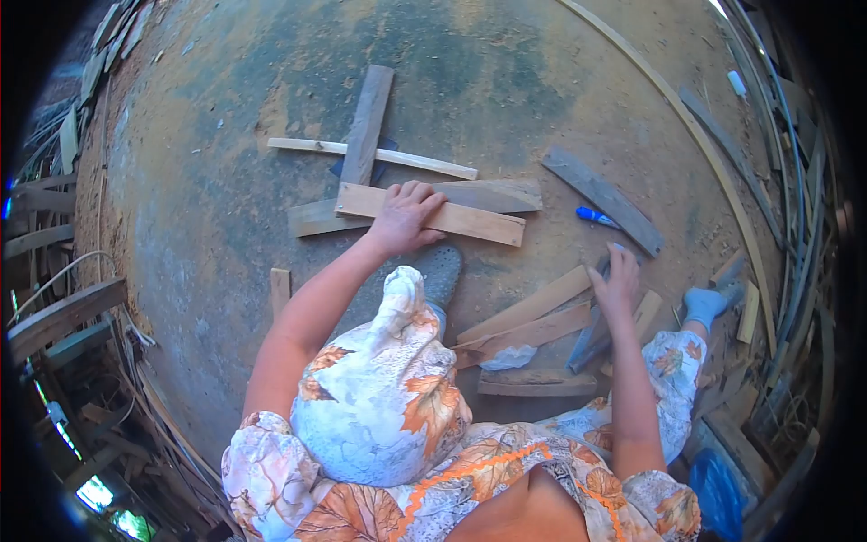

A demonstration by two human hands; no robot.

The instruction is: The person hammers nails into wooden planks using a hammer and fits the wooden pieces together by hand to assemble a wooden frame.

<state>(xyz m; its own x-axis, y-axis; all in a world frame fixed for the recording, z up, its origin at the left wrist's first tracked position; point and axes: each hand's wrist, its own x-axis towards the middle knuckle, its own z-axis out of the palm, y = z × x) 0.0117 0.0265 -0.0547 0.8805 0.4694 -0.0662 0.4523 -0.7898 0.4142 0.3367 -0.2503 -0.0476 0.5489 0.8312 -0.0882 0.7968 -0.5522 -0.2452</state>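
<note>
The left hand (408,217) holds a pale plank (488,224) from above, its fingers bent over the far edge and the thumb near the close edge. The pale plank lies slantwise in front of the person, partly over a weathered board (495,195) that shows on both sides of it. The right hand (617,278) is lowered over a loose heap of wood off to the right, fingers partly bent and a small gap between thumb and forefinger; I cannot tell whether it grips a piece or only touches one. Just below it are a dark slat (591,339) and pale offcuts (531,303), with a crumpled piece of clear plastic (509,359) among them and a short block (537,384) nearer the body. Beyond the left hand, a grey board (368,117) runs away from the pale plank, its near end close to the plank's left end, and crosses a thin pale strip (420,163). To the right, a blue marker (596,217) lies just beside another grey plank (603,200). A grey shoe (442,273) shows under the bent knee, and a light blue sock (703,305) on the other foot. Farther out, a long curved strip (691,117) lies along the dusty floor (217,226), and stacked scrap wood (63,316) lines the left side.
</note>
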